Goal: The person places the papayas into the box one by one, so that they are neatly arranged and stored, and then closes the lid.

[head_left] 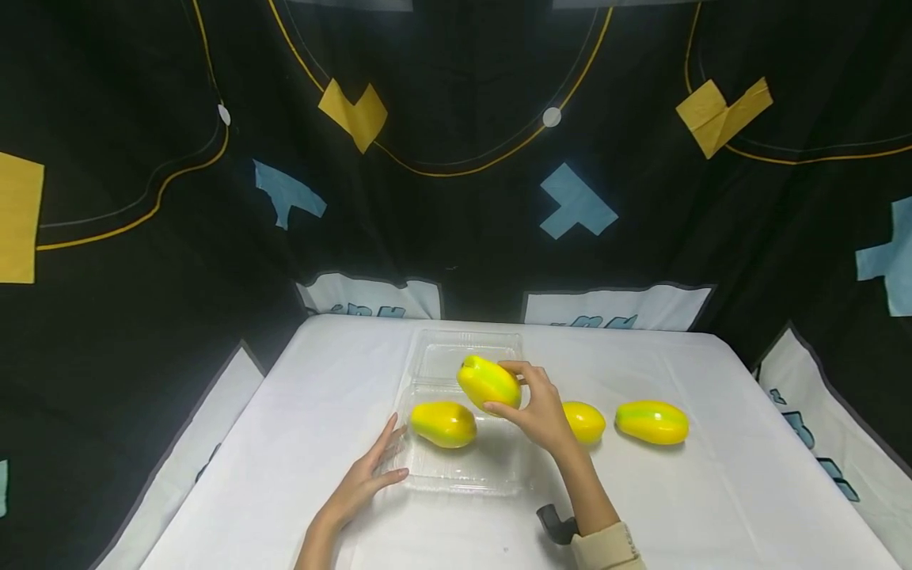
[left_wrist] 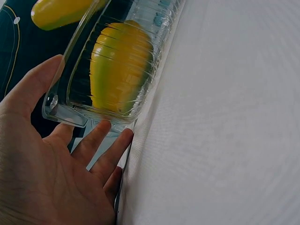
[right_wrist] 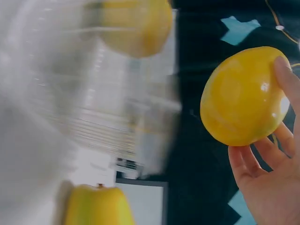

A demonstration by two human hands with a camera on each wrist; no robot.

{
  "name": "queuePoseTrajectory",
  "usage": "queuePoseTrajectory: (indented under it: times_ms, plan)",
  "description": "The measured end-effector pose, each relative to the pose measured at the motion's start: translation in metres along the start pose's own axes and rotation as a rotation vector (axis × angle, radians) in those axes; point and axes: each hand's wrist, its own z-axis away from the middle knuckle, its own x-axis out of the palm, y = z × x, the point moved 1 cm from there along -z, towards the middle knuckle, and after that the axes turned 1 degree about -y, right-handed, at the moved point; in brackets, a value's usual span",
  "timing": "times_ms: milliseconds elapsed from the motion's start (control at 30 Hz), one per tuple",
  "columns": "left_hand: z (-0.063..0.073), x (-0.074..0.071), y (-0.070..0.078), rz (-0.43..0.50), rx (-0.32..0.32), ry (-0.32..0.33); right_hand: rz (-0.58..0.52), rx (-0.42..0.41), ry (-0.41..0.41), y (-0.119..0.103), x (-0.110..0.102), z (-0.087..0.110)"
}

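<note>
My right hand [head_left: 537, 408] holds a yellow-green papaya [head_left: 488, 382] above the clear plastic clamshell box [head_left: 499, 475], thumb on one side and fingers on the other. Inside the box, toward its left, lies another papaya [head_left: 443, 424]; its ribbed wall shows in front of that fruit in the left wrist view. The lid [head_left: 466, 348] is folded back, away from me. At the left edge of the box rests my left hand [head_left: 363, 479], its fingers extended along the wall and its thumb spread near the corner [left_wrist: 54, 101].
To the right of the box lie two more papayas, one [head_left: 584, 422] partly behind my right hand and another [head_left: 651, 422] farther right. A dark curved piece [head_left: 557, 524] sits by my right wrist. Dark cloth [head_left: 463, 237] hangs behind the white table [head_left: 748, 491].
</note>
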Motion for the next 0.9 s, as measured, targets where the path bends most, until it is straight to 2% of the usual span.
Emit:
queuePoseTrajectory:
  times_ms: [167,300,533,900]
  plan:
    - [0.0,0.0,0.002,-0.004,0.007,0.001,-0.014,0.063,-0.071,0.011,0.012,0.002]
    - [0.001,-0.001,0.002,0.016,0.006,-0.009,-0.006,0.074,-0.104,0.019,0.019,0.004]
    - [0.001,0.001,-0.001,0.01,-0.007,0.002,-0.012,0.094,-0.126,0.026,0.025,0.009]
    - [0.0,0.001,-0.001,-0.005,-0.013,0.009,-0.007,0.081,-0.139,0.033,0.027,0.012]
